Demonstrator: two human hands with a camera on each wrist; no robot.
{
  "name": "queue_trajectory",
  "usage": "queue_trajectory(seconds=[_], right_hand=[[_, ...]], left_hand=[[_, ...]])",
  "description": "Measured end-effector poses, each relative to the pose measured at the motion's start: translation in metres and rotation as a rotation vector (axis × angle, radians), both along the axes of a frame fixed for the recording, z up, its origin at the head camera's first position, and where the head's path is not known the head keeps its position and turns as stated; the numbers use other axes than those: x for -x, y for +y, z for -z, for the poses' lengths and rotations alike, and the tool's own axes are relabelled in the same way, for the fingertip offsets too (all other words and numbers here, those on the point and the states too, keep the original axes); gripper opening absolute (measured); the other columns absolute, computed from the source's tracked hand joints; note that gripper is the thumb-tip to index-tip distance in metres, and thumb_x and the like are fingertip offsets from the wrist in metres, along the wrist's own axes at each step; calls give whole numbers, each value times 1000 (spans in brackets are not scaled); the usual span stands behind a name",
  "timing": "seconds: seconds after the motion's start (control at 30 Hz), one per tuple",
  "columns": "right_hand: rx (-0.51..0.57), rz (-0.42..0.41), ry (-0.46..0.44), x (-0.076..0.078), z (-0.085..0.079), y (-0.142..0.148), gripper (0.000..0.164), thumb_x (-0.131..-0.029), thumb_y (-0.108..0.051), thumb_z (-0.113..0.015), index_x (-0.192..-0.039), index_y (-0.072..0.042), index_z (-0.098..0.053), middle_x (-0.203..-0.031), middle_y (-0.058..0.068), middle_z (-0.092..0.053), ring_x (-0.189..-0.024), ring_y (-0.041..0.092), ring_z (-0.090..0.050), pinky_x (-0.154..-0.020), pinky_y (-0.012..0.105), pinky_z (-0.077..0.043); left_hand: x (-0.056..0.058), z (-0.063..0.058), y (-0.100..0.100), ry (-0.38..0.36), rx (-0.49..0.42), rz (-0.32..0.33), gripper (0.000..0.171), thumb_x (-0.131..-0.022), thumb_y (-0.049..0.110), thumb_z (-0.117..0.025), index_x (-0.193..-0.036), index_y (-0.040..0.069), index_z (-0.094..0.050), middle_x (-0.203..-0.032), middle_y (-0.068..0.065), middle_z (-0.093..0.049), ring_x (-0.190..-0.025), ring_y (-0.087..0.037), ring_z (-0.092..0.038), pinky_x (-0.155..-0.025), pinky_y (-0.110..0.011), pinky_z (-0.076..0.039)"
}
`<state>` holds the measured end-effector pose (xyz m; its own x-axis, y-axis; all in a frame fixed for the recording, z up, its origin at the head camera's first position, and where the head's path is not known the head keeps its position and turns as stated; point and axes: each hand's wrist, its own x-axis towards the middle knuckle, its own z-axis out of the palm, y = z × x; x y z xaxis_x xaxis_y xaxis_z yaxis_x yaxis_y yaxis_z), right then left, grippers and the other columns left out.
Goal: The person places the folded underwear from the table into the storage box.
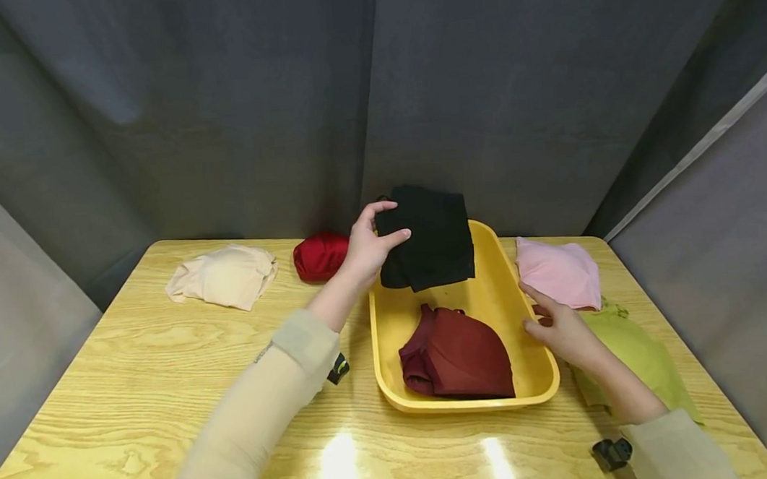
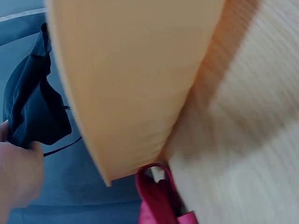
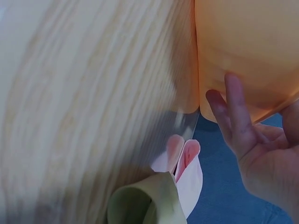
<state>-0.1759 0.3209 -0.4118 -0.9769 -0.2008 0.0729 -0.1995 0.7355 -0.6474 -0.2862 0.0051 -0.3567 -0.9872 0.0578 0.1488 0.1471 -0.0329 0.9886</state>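
Observation:
My left hand pinches a black folded garment by its left side, over the far part of a yellow plastic bin. A thin cord or strap trails from the black cloth in the left wrist view. At the bin's right side, my right hand holds the wall, thumb over the rim and fingers along the outside. Those fingers lie nearly straight against the outer wall in the right wrist view. A folded maroon bra with a rounded cup lies in the near part of the bin.
Left of the bin sit a shiny red folded garment and a beige one. To the right lie a pink folded garment and a yellow-green one, partly under my right forearm. Grey curtains rise behind the wooden table.

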Motion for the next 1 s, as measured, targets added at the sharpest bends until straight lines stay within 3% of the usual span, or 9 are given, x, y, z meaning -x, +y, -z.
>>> queue_trajectory(seconds=[0.17, 0.4, 0.73, 1.0], right_hand=[[-18, -3, 21, 1, 1, 0, 62, -90, -9, -58, -146, -2, -32, -134, 34, -45, -110, 46, -54, -81, 46, -53], [-27, -2, 20, 0, 1, 0, 62, -90, -10, -58, -146, -2, -32, -133, 33, -45, -109, 46, -54, -83, 48, -52], [-20, -9, 21, 0, 0, -1, 61, -90, -9, -57, -145, -1, -33, -134, 33, -44, -111, 47, -53, -85, 51, -50], [-14, -14, 14, -2, -1, -1, 62, -89, -9, -58, -145, -1, -32, -132, 32, -48, -108, 43, -56, -78, 39, -53]], left_hand=[[5, 13, 8, -41, 22, 1, 45, -81, 2, -72, -121, 16, -55, -146, -2, -36, -139, -24, -24, -109, -38, -36], [10, 29, 18, -64, 61, 6, 46, -79, 0, -73, -119, 13, -55, -129, -10, -50, -115, -27, -49, -99, -38, -45], [15, 40, 25, -50, 171, 6, 47, -76, -4, -74, -116, 11, -57, -135, -6, -48, -124, -25, -44, -107, -38, -35], [16, 48, 26, -32, 292, 20, 42, -76, -1, -75, -112, 12, -59, -132, -8, -50, -118, -25, -46, -104, -39, -37]])
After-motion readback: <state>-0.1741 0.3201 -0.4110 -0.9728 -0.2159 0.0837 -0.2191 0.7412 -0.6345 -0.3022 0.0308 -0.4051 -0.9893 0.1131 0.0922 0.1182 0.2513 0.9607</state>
